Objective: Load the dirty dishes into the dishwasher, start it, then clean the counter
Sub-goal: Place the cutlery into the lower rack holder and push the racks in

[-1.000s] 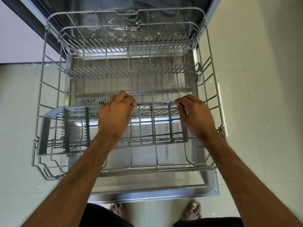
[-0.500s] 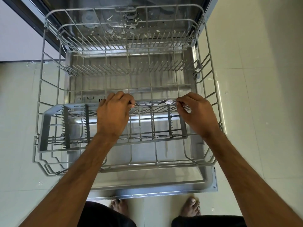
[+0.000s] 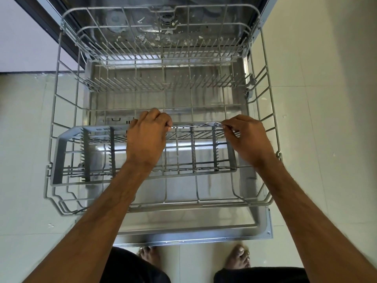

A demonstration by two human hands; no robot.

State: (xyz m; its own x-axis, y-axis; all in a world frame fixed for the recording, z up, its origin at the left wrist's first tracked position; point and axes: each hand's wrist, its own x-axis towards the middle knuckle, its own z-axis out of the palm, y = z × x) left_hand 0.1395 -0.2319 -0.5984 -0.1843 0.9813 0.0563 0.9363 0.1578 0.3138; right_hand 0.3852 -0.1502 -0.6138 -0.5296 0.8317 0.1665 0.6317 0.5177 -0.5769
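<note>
Left hand [image 3: 146, 139] and right hand [image 3: 248, 139] pinched a fork [image 3: 189, 126] (one end each). It needed lowering level into the tray [image 3: 59, 152] below their fingers.

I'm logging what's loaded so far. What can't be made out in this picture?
Head view only:
1. Handle end of the fork: hidden inside the left hand.
2. Tine tips: covered by the right hand.
3. The dishwasher tub: dim, cut off by the top edge.
4. The counter and other dirty dishes: outside the frame.

One fork [image 3: 191, 126], one cutlery tray [image 3: 59, 158], one wire rack [image 3: 163, 58], two hands (left hand [image 3: 145, 139], right hand [image 3: 248, 137]).
</note>
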